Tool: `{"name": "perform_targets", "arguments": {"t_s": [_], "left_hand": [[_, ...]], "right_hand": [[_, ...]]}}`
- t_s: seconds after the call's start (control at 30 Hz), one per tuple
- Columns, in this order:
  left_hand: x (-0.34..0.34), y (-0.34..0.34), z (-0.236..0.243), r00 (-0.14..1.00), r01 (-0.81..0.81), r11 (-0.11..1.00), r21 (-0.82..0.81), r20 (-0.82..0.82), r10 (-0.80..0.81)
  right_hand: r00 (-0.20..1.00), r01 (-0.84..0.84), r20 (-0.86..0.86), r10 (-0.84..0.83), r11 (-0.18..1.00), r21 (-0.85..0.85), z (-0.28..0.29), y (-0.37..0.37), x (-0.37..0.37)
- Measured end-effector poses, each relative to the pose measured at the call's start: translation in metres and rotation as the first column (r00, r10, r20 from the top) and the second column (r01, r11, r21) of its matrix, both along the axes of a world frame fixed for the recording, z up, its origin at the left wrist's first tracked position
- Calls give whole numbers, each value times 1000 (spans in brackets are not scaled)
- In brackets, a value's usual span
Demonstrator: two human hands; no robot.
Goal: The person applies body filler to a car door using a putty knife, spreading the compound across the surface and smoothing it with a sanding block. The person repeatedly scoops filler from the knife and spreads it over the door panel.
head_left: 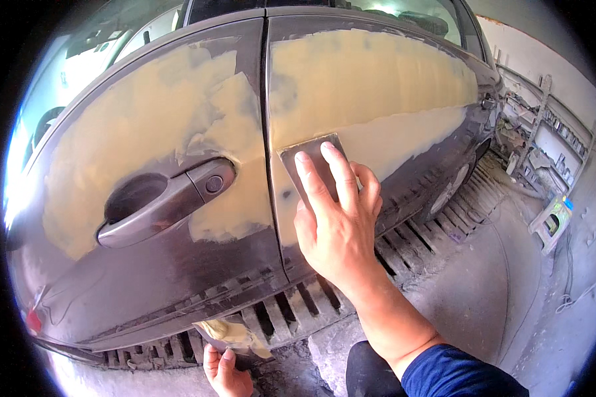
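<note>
- Right hand (pixel 338 212): holding spreader (pixel 318 162), two fingers stretched out and parted across its face, other fingers bent; what the thumb does behind, can't tell
- Spreader: dark flat plate, up and slightly left from the right palm, under the fingertips, at the face of right door (pixel 417 49), just right of door seam (pixel 267 99)
- Spreader's far edge tilts, right corner higher; hand covers the lower part, so long axis can't be told
- Key relation: seam runs close by the spreader's left corner, putty (pixel 377 73) spreads off to its right and above; right hand is the near one, left well apart
- Left hand (pixel 228 377): low at bottom edge, fingers closed on near edge of board (pixel 232 337), which carries lumps of yellow putty; thumb up, grip partly cut off by frame
- Surface: purple-grey car side, both doors coated with broad yellow-beige putty, rough ragged borders, paler smooth band right of the spreader
- Left door (pixel 146 264): putty around handle (pixel 179 198), round lock at its right end
- Below car: slatted grate (pixel 301 308), then grey dusty floor (pixel 470 298)
- Room: wheel (pixel 451 192) at right, past it cluttered shelf (pixel 556 126) by pale wall, green-white stool (pixel 553 221), loose cable on floor
</note>
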State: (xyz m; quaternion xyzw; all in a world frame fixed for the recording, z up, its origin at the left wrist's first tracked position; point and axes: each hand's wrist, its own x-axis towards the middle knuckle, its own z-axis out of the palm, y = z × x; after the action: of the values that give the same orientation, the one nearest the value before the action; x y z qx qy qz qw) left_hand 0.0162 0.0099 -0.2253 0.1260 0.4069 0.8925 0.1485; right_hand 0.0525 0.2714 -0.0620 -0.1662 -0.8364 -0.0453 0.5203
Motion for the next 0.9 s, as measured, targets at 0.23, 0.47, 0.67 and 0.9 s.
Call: {"name": "perform_targets", "arguments": {"t_s": [0.23, 0.47, 0.67, 0.9], "left_hand": [[-5, -2, -3, 1000, 2, 1000, 3, -7, -2], [-5, -4, 5, 1000, 20, 1000, 7, -2, -20], [-5, -3, 6, 999, 29, 1000, -13, -14, -29], [-7, -1, 7, 998, 48, 999, -17, -27, -48]], "right_hand": [[1000, 2, -24, -2, 1000, 2, -8, -1, -13], [999, -13, -30, 14, 1000, 27, -1, -5, -2], [998, 27, 52, -27, 1000, -5, -7, -5, -4], [1000, 25, -11, -24, 999, 47, -1, 0, -13]]}}
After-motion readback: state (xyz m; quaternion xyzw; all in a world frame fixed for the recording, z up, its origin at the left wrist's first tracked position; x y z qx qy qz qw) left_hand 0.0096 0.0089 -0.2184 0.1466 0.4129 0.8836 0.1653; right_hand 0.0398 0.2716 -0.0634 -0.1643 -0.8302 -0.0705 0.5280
